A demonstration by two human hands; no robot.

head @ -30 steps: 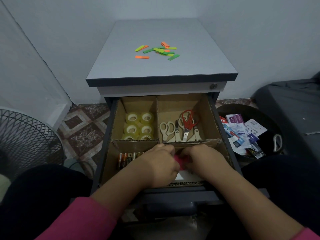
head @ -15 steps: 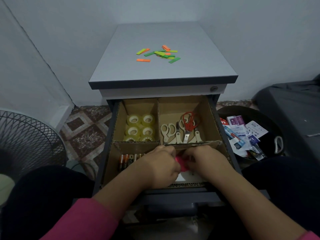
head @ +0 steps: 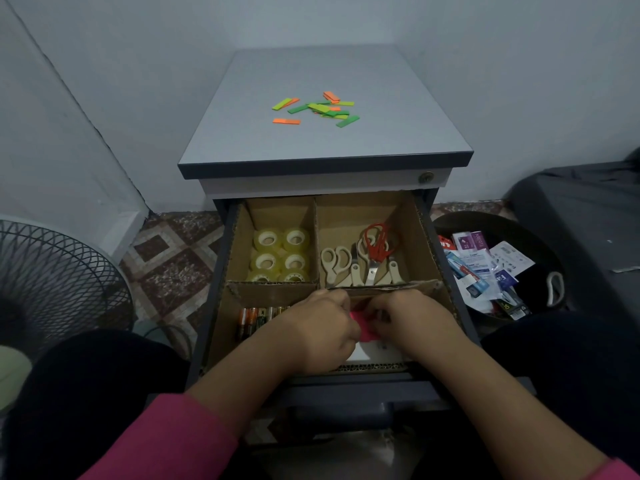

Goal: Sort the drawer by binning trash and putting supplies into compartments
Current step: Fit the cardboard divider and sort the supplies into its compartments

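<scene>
From the head view we have both hands down in the drawer's (head: 221, 271) near right compartment, left hand (head: 320, 332) and right hand (head: 412, 320) curled in from either side onto a small pink item (head: 363, 327) that lies squarely between them. We cannot tell its long axis or which fingers actually pinch it. Neither hand looks nearer to it, so we judge either could lift it.

We see bare floor behind the tape rolls (head: 280, 254) and scissors (head: 360, 258); batteries (head: 254, 318) and cardboard dividers (head: 346, 291) crowd our front compartments.
</scene>
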